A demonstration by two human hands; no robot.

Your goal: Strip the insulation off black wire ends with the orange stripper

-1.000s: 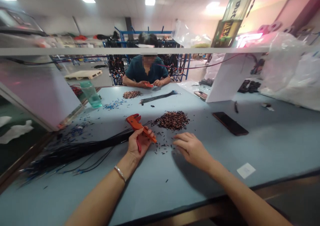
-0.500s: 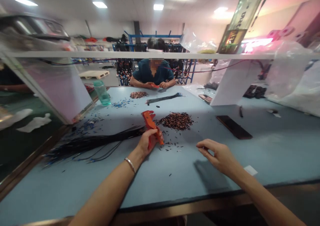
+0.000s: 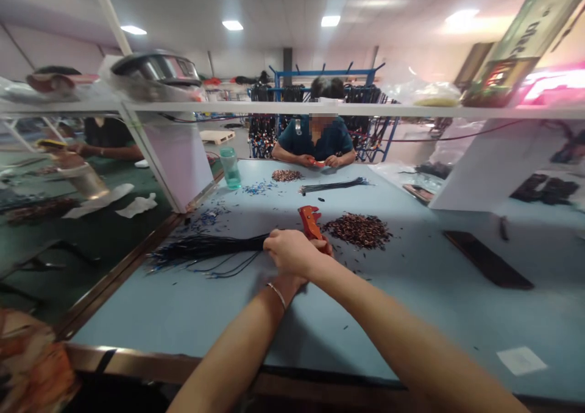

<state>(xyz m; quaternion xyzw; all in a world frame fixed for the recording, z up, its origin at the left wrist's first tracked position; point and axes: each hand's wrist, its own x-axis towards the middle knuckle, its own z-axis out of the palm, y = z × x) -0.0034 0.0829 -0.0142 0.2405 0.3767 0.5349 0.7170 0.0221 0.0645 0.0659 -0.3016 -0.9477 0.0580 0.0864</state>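
An orange wire stripper (image 3: 311, 223) stands tilted over the table, its handles in my left hand (image 3: 323, 245), which is closed round them and partly hidden. Crossing over my left wrist, my right hand (image 3: 290, 251) has its fingers bent together at the right end of a bundle of black wires (image 3: 214, 245). What lies between those fingers is hidden. The bundle's left ends carry blue tips and fan out over the table. Just right of the stripper lies a heap of small black and copper-coloured offcuts (image 3: 359, 230).
Across the table a person (image 3: 315, 142) holds a red-orange tool. A dark phone (image 3: 489, 259) lies at right, a white paper piece (image 3: 521, 360) nearer. A green bottle (image 3: 230, 168) stands by the left partition. A white shelf (image 3: 292, 107) spans above; blue bits (image 3: 208, 217) lie scattered.
My right hand has moved left from the table's right side, across my left wrist to the wire bundle's end. My left hand still holds the stripper. The view has turned left.
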